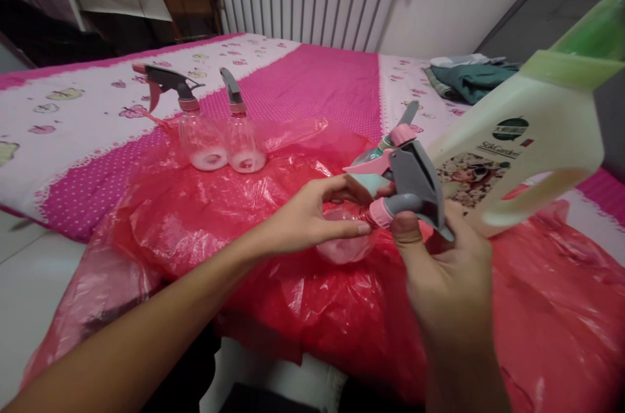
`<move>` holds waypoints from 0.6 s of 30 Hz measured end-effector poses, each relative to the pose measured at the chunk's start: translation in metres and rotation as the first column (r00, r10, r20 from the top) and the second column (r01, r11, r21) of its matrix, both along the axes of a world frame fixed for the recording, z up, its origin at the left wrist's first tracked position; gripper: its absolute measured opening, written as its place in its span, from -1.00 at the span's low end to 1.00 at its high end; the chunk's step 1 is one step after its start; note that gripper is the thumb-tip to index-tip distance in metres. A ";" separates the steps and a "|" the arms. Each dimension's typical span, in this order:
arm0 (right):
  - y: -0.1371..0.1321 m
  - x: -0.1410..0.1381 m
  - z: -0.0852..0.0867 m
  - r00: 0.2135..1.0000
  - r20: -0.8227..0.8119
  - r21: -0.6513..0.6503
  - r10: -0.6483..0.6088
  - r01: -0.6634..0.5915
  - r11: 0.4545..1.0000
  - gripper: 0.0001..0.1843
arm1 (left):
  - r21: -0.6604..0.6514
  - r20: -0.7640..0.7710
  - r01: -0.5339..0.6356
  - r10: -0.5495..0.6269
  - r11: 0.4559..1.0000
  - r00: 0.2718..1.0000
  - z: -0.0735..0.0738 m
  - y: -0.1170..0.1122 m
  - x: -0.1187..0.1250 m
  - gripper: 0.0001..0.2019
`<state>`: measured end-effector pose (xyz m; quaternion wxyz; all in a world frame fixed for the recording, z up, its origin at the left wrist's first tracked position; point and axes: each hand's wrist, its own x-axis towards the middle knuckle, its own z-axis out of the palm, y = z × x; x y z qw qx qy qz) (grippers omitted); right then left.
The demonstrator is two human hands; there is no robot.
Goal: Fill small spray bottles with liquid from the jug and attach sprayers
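Note:
A clear spray bottle (346, 249) rests tilted on a red plastic sheet, its neck toward my right hand. My left hand (327, 211) curls around the bottle near its neck, thumb on the near side. A grey and pink trigger spray head (415, 178) is gripped in my right hand (439, 263), thumb against its grey body. Its pink collar (379, 212) meets the bottle's neck; I cannot tell whether the threads are engaged. Right behind my hands stands another spray bottle with a greenish tint (374, 156), partly hidden by the spray head.
Two clear spray bottles (204, 142) (245, 146) with grey and pink heads stand at the left on the red plastic sheet (209, 217). A large cream jug with a green cap (527, 146) leans at the right. Folded clothes (469, 81) lie behind it on the pink bed (336, 84).

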<state>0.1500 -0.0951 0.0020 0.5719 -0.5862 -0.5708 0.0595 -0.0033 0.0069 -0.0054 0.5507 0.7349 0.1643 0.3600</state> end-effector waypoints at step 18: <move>0.001 0.001 -0.003 0.999 -0.019 0.043 -0.034 0.035 0.998 -0.75 | 0.002 0.009 0.000 0.000 1.000 1.000 -0.002 0.000 -0.001 -0.72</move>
